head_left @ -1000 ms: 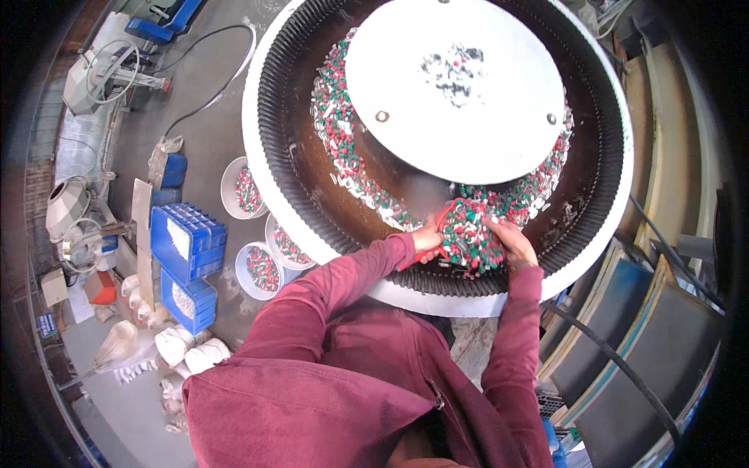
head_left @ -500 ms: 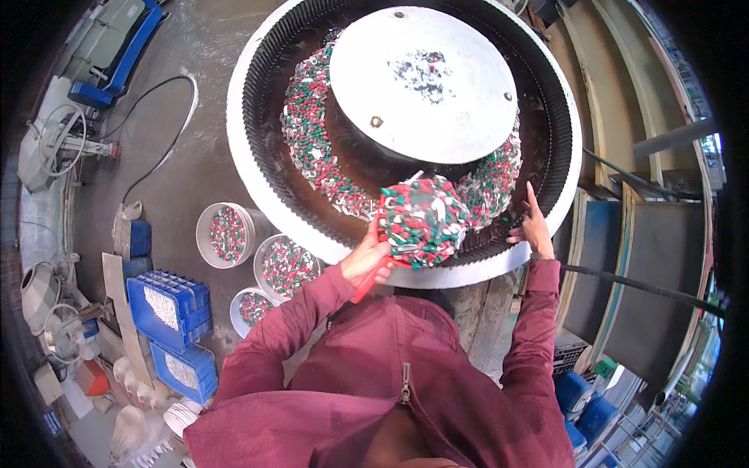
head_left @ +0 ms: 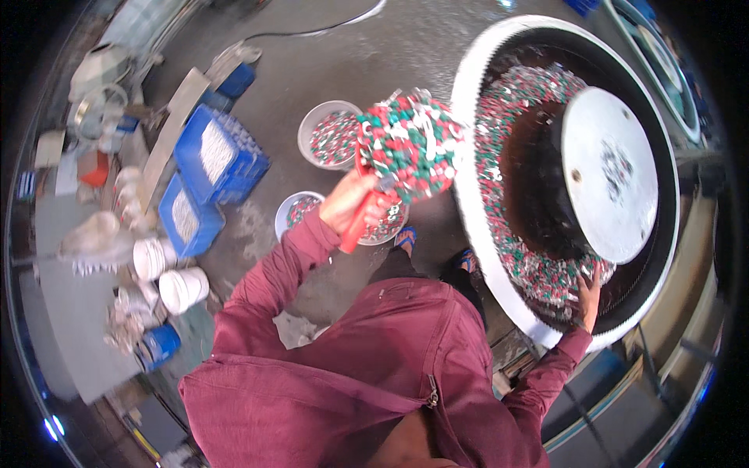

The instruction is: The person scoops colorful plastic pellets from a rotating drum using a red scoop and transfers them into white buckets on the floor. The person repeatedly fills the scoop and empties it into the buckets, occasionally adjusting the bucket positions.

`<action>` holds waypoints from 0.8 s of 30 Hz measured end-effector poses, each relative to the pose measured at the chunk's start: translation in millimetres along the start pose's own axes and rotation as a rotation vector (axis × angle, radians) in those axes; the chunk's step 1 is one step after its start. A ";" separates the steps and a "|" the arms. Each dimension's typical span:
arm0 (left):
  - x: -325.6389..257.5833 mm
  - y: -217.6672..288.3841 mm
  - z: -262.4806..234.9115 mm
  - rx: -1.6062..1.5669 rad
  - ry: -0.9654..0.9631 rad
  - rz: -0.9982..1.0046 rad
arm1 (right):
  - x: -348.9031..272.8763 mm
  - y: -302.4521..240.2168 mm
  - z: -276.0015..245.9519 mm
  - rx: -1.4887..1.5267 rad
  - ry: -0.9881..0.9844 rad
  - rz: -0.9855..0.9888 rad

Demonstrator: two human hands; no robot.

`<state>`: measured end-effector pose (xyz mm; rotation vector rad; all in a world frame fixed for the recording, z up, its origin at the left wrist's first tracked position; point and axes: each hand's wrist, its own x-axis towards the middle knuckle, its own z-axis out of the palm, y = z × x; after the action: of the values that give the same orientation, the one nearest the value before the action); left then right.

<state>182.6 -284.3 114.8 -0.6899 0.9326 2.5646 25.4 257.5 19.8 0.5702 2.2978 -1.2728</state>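
My left hand is closed round the handle of a red scoop. The scoop is heaped with small red, green and white pieces, and it hangs above the buckets, left of a big round tub. That tub has a thick white rim, a dark ribbed inner wall and a white round cover in its middle. A ring of the same mixed pieces lies inside it. At the tub's near side my right hand reaches in, fingers apart, against the pieces; nothing shows in its grip.
Beneath the scoop stand a white bucket of mixed pieces, a smaller one and another partly hidden by the scoop. Farther left are blue crates of white pieces and white pails. A hose crosses the wet floor.
The view has turned left, so the tub now sits at the right. My left hand carried the full scoop from over the tub to the buckets. My right hand has lowered to the pieces.
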 end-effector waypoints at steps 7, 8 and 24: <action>-17.7 73.5 -116.0 -0.040 0.366 0.176 | 10.2 -0.7 5.5 -0.117 -0.012 -0.239; -10.5 79.2 -131.7 -0.051 0.446 0.195 | 9.1 3.0 4.4 -0.121 0.020 -0.275; 151.5 63.5 -380.4 1.765 1.461 0.227 | -79.9 -18.5 -22.7 -0.304 0.196 0.178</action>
<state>153.1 -564.0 -189.4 -1.5301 2.8235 0.0376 76.1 257.1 88.3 0.7974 2.4719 -0.7952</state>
